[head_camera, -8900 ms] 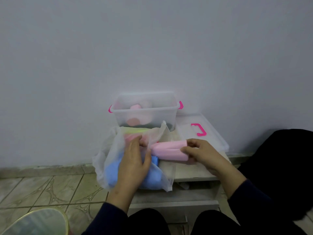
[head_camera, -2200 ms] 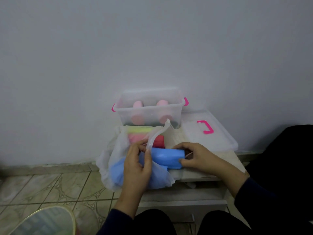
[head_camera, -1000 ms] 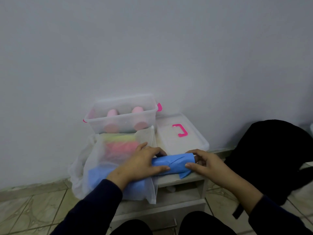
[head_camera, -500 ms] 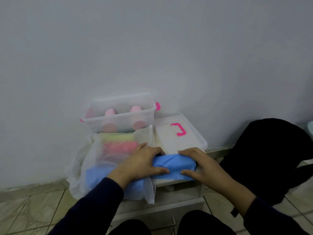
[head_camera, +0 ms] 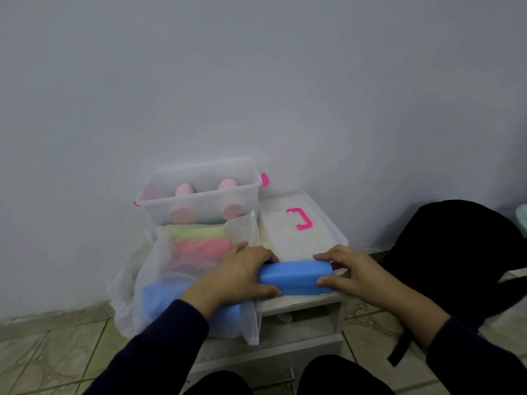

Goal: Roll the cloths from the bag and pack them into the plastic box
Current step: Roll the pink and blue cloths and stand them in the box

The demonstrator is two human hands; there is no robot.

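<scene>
A blue cloth (head_camera: 295, 277) lies as a tight roll on the small white table (head_camera: 299, 302). My left hand (head_camera: 242, 276) grips its left end and my right hand (head_camera: 346, 273) grips its right end. To the left sits a translucent white bag (head_camera: 159, 280) holding yellow, pink and blue folded cloths. Behind it, against the wall, stands the clear plastic box (head_camera: 199, 195) with pink clips; two pink rolled cloths (head_camera: 185, 191) stand inside it.
The box's clear lid (head_camera: 296, 240) with a pink handle lies flat at the back right of the table. A black bag (head_camera: 456, 252) rests on the right. Tiled floor surrounds the table, and the wall is close behind.
The blue cloth came out of the bag and has been rolled tighter under both hands. My hands now hold its two ends.
</scene>
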